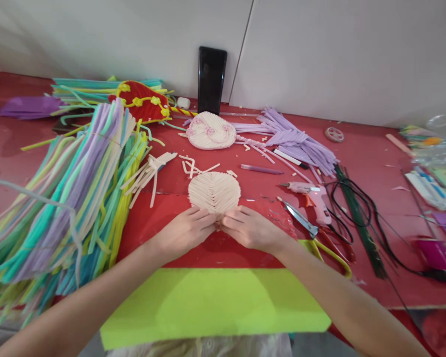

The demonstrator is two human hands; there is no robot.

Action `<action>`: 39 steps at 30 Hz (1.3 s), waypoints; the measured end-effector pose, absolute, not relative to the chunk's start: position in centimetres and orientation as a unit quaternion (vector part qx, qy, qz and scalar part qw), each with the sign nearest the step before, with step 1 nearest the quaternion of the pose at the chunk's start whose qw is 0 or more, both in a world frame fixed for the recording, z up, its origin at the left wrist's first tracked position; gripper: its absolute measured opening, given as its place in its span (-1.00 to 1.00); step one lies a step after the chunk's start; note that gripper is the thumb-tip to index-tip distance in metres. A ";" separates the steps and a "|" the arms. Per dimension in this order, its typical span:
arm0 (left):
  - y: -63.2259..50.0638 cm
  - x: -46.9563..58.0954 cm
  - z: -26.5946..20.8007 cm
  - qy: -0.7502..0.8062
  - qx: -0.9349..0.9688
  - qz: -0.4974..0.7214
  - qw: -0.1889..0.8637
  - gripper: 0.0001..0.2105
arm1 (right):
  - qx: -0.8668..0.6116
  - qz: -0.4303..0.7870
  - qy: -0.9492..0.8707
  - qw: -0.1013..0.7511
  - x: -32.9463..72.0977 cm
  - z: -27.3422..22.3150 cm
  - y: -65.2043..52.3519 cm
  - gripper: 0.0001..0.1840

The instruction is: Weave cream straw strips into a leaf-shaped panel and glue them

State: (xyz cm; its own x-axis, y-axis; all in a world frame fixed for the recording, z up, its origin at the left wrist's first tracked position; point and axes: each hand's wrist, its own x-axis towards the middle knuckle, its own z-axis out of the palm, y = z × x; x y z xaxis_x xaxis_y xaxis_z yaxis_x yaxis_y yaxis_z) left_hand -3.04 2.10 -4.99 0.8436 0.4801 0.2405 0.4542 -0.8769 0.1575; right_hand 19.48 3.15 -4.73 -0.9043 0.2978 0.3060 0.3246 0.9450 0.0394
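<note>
1. Just beyond left hand [190, 228] and right hand [251, 228]: cream leaf-shaped piece [214, 191].
2. Both hands pinching its near end, fingertips close together.
3. Right of right hand: scissors [300, 218], pink glue gun [321, 204].

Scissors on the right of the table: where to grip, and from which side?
Probably best by the yellow handles, with the right hand coming from the near side. The scissors lie with their blades pointing away and to the left, so the handles face the person. The right forearm seems to cover part of them, so it may need to draw back first.
</note>
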 end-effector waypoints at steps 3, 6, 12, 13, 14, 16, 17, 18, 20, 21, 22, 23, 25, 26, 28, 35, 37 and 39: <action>2.1 -3.1 -5.0 0.245 0.958 0.138 0.054 -0.80 | -0.133 -0.065 -0.978 0.145 19.7 -4.6 3.3 -0.78; 2.1 -3.0 -5.2 0.244 0.958 0.136 0.057 -0.81 | -0.138 -0.071 -0.976 0.151 19.8 -4.6 3.1 -0.78; 1.8 -3.3 -4.8 0.252 0.957 0.135 0.056 -0.79 | -0.192 -0.008 -0.969 0.155 20.3 -4.3 2.4 -0.73; 1.7 -3.5 -4.7 0.265 0.952 0.140 0.055 -0.78 | -0.219 0.015 -0.962 0.163 20.6 -4.2 2.2 -0.72; 1.5 -3.9 -4.4 0.283 0.946 0.147 0.055 -0.78 | -0.248 0.036 -0.952 0.175 21.0 -4.2 2.1 -0.70; 1.1 -4.7 -4.1 0.327 0.930 0.158 0.054 -0.78 | -0.310 0.069 -0.926 0.207 22.0 -4.1 1.8 -0.70; 0.9 -5.2 -3.9 0.348 0.923 0.159 0.049 -0.79 | -0.337 0.079 -0.912 0.221 22.5 -4.2 1.7 -0.71; 0.8 -5.6 -3.9 0.364 0.917 0.157 0.043 -0.79 | -0.361 0.087 -0.899 0.233 23.0 -4.2 1.6 -0.74; 0.6 -6.2 -4.0 0.392 0.907 0.146 0.035 -0.79 | -0.398 0.095 -0.879 0.244 23.6 -4.3 1.7 -0.78; 0.5 -6.4 -4.1 0.403 0.903 0.141 0.036 -0.78 | -0.409 0.097 -0.873 0.247 23.8 -4.4 1.8 -0.80; 0.5 -6.4 -4.3 0.413 0.899 0.136 0.041 -0.78 | -0.418 0.099 -0.868 0.250 23.8 -4.5 1.8 -0.81; 0.5 -6.4 -4.5 0.422 0.896 0.133 0.047 -0.77 | -0.423 0.100 -0.864 0.252 23.8 -4.6 1.9 -0.81; 0.5 -6.2 -4.8 0.430 0.890 0.137 0.060 -0.77 | -0.429 0.100 -0.861 0.255 23.6 -4.8 2.1 -0.80; 0.6 -6.2 -4.9 0.430 0.889 0.140 0.066 -0.77 | -0.430 0.099 -0.861 0.255 23.5 -5.0 2.1 -0.80; 0.8 -6.1 -5.0 0.423 0.891 0.145 0.078 -0.77 | -0.430 0.097 -0.861 0.252 23.3 -5.4 2.2 -0.81; 0.4 -6.4 -5.3 0.411 0.900 0.135 0.057 -0.73 | -0.434 0.085 -0.859 0.258 22.9 -5.9 2.3 -0.85; -0.9 -5.7 -5.3 0.426 0.894 0.135 0.019 -0.70 | -0.437 0.085 -0.857 0.260 22.8 -5.9 2.2 -0.84; -2.8 -4.3 -5.2 0.455 0.880 0.139 0.000 -0.63 | -0.447 0.082 -0.851 0.262 22.6 -5.8 1.9 -0.83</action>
